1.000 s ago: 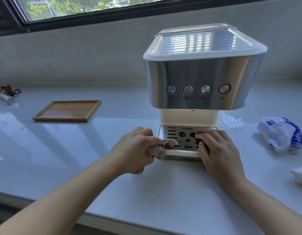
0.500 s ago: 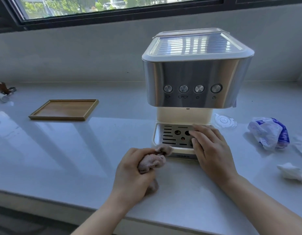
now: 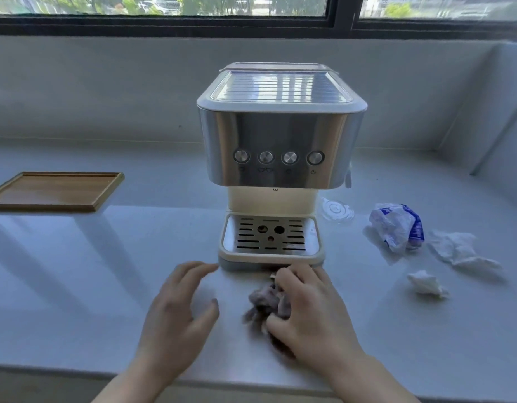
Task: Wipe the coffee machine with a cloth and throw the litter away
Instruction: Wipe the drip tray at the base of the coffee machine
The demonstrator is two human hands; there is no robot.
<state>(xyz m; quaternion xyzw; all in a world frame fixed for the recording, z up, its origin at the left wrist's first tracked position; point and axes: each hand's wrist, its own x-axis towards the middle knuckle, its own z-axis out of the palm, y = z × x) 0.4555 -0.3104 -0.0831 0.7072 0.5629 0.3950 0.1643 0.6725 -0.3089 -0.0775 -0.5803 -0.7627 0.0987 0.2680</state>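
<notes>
Right now I see the coffee machine (image 3: 281, 146) standing at the centre of the frame on the pale counter (image 3: 77, 271), with its drip tray (image 3: 270, 238) facing me at the bottom of it. My right hand (image 3: 312, 312) sits lower centre, just in front of the drip tray, fingers curled down over the crumpled cloth (image 3: 266, 301), which lies bunched on the counter and blurred; the hand grips it from the right side. My left hand (image 3: 178, 312) is to the left of the cloth, apart from it, palm down with fingers spread wide and holding nothing; its fingertips (image 3: 206, 267) come close to the tray's front left corner. Litter lies at the right of the frame: a crumpled blue and white plastic bag (image 3: 396, 226), a flattened white tissue (image 3: 457, 248) beside it, and a small tissue ball (image 3: 425, 283) nearer me. A clear plastic lid (image 3: 337, 209) rests just right of the machine's base. At the left edge sits a wooden tray (image 3: 55, 191).
</notes>
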